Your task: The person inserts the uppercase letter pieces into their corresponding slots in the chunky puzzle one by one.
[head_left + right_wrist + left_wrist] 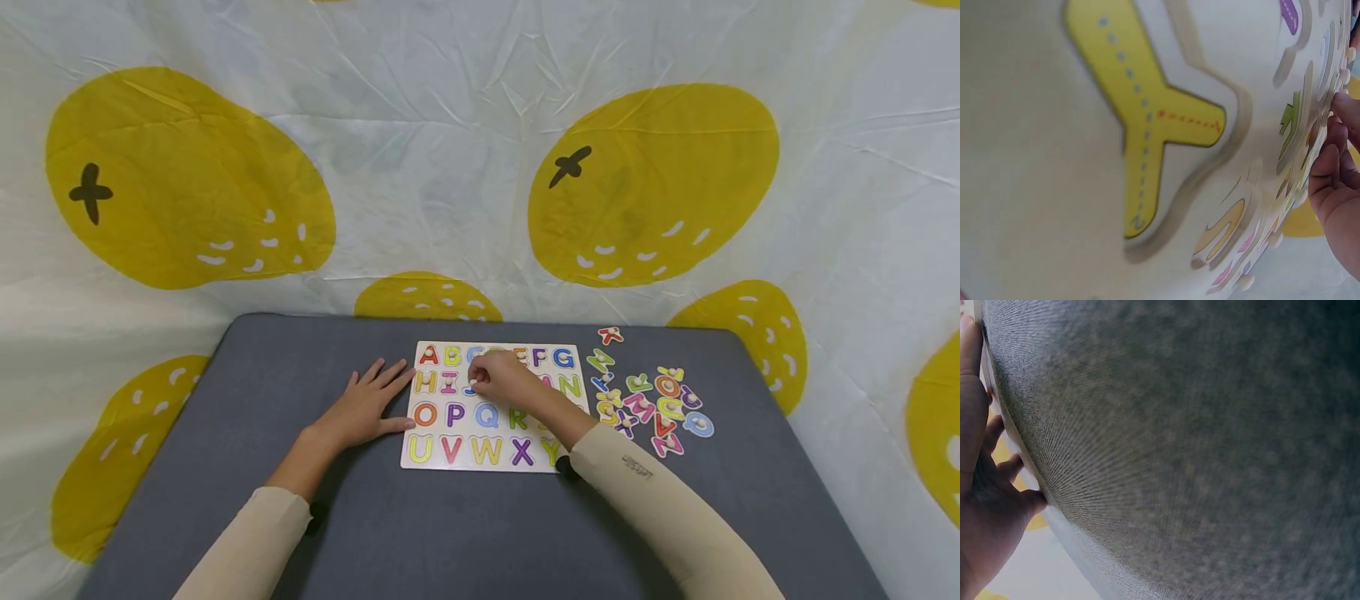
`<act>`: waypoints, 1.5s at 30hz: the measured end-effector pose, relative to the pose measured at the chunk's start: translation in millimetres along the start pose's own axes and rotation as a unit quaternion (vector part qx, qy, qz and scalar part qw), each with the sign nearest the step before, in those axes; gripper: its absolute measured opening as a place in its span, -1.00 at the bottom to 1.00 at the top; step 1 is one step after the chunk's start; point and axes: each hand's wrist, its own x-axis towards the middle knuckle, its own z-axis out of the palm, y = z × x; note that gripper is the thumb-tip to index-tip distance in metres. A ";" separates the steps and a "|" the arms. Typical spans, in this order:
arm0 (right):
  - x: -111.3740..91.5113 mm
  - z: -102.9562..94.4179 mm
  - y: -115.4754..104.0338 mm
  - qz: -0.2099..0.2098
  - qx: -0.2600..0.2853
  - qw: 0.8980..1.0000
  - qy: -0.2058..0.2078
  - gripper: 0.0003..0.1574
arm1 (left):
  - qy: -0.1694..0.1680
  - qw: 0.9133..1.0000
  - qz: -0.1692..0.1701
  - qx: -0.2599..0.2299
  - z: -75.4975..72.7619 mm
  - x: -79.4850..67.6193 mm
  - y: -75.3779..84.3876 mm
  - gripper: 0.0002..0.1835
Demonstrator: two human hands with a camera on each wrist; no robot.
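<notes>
A wooden alphabet puzzle board lies on the dark grey table. My right hand is over its second row, thumb and fingertips pinching a small pale knob at the blue J piece. The fingers hide part of that letter; whether it sits fully in its recess I cannot tell. In the right wrist view, the same hand has curled fingers close to the board face. My left hand rests flat with spread fingers at the board's left side, thumb and index finger touching the edge. Knobbed pieces such as the red A sit on the board.
Right of the board lies a loose pile of letter pieces, among them a blue Q, an orange O and a red K near the far edge. A white curtain with yellow fruit shapes hangs behind the table.
</notes>
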 end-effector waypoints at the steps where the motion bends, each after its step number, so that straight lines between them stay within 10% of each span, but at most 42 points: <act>1: 0.8 0.5 -0.3 -0.003 -0.003 1.000 0.001 -0.94 | 0.000 1.000 0.000 0.001 0.3 0.1 -0.1 0.02; 18: -0.7 -0.8 -1.7 0.027 0.016 1.000 0.001 -0.88 | -0.006 1.000 -0.002 0.002 0.9 1.6 -1.3 0.02; 45: -57.7 -60.4 73.2 0.093 0.041 0.990 0.096 -0.85 | -0.002 1.000 0.000 0.009 3.3 1.6 -2.7 0.03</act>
